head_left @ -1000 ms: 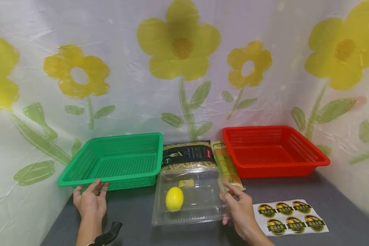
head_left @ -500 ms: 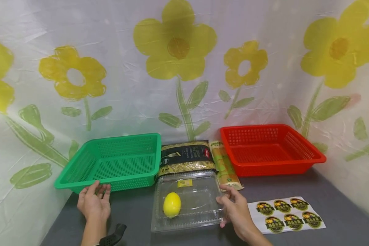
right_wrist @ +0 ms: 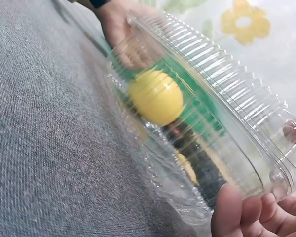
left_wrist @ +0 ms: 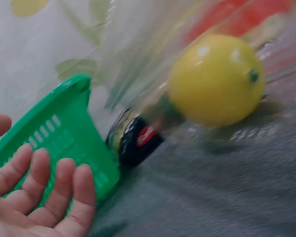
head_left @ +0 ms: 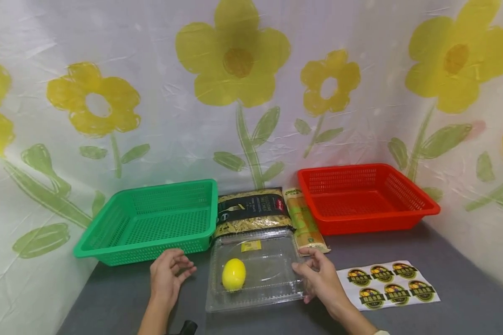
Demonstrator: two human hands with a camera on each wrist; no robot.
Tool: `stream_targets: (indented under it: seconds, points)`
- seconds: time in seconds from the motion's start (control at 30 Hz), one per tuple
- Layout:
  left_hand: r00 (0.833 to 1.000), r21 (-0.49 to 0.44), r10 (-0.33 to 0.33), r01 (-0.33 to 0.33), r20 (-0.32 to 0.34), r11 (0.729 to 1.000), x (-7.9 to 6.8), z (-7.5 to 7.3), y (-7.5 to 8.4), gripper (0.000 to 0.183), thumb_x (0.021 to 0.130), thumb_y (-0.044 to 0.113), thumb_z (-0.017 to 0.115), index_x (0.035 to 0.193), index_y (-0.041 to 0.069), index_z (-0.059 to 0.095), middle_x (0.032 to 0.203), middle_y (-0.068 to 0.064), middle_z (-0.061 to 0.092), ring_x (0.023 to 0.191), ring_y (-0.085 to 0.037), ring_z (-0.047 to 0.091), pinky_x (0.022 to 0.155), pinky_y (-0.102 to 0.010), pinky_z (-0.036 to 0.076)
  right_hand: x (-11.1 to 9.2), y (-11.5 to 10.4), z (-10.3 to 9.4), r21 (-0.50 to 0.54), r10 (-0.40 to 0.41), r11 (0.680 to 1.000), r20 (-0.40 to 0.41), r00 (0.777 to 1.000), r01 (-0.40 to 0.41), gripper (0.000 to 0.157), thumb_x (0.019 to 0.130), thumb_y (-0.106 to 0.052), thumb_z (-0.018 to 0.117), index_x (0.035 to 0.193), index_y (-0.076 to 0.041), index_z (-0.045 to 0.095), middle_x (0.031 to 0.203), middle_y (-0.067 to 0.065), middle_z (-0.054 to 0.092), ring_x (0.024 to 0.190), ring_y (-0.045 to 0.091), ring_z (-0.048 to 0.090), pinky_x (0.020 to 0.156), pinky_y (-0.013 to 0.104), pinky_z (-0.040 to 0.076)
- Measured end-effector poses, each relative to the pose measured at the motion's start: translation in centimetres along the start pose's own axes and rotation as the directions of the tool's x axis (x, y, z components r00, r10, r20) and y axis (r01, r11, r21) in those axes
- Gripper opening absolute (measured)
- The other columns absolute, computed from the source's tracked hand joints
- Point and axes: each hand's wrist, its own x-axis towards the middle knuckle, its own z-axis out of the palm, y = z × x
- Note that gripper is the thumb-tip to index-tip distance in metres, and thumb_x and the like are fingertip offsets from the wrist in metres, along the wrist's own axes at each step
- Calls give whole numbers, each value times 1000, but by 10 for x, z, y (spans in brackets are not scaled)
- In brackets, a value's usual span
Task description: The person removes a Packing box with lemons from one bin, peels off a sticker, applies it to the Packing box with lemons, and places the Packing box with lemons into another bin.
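My right hand [head_left: 322,281] holds the right edge of a clear plastic clamshell box [head_left: 272,274] between thumb and fingers. A yellow lemon [head_left: 234,274] with a green stem spot [left_wrist: 253,75] sits inside it, towards the left. Its lid is down in the head view, and a small yellow label [head_left: 251,245] shows near the back. My left hand [head_left: 167,272] hovers left of the box with loosely bent fingers and nothing in them, in front of the green basket [head_left: 151,253]. In the right wrist view, the left hand [right_wrist: 133,42] shows partly through the clear plastic.
Behind the box lie a black-labelled pasta bag [head_left: 251,209] and a long yellow-green packet [head_left: 305,223]. A red basket [head_left: 369,225] stands at the back right. On the grey table [head_left: 121,298], a sheet of round stickers [head_left: 387,284] lies to the right.
My left hand has left the front rim of the green basket and moved right, towards the box. The right hand keeps its hold on the box edge.
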Motion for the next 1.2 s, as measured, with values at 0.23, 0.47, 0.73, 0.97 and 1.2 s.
stream_targets:
  seconds: [0.23,0.47,0.73,0.97,1.2]
  points:
    - [995,252,-32,7,95,968,-14,23,-3,34,102,25,57,119,-4,61,93,-11,64,84,-27,67,76,-45,62,0,-2,-3,-73,-20,997,31,999,22,50,89,-20,77,131,-6,53,80,7,53,44,14,43,39,34,50]
    - [993,376,-72,30,98,926,-29,38,-3,45,100,26,63,134,-2,53,110,-13,60,82,-20,62,66,-36,59,1,-11,-9,-234,-78,969,2,997,76,45,93,-26,74,130,-10,57,79,8,60,43,19,50,39,34,50]
    - [993,422,-83,42,79,906,-31,42,-14,57,95,31,70,140,1,53,116,-13,63,83,-17,61,65,-31,57,1,-16,-46,-378,-184,912,-35,982,158,31,94,-25,74,118,-8,67,92,10,63,62,26,60,44,34,54]
    - [996,370,-56,24,76,929,-33,38,-19,55,96,26,71,142,1,54,110,-9,67,80,-15,63,62,-30,58,6,-11,-83,-538,-230,828,-71,971,157,23,90,-15,77,110,-5,70,88,8,64,62,21,62,45,33,54]
    - [996,356,-35,5,77,934,-33,40,-23,52,96,25,71,140,3,57,95,-4,66,76,-14,64,61,-30,58,10,-10,-113,-690,-199,718,-81,977,89,25,85,-16,80,105,-5,70,87,4,66,73,16,63,60,31,53]
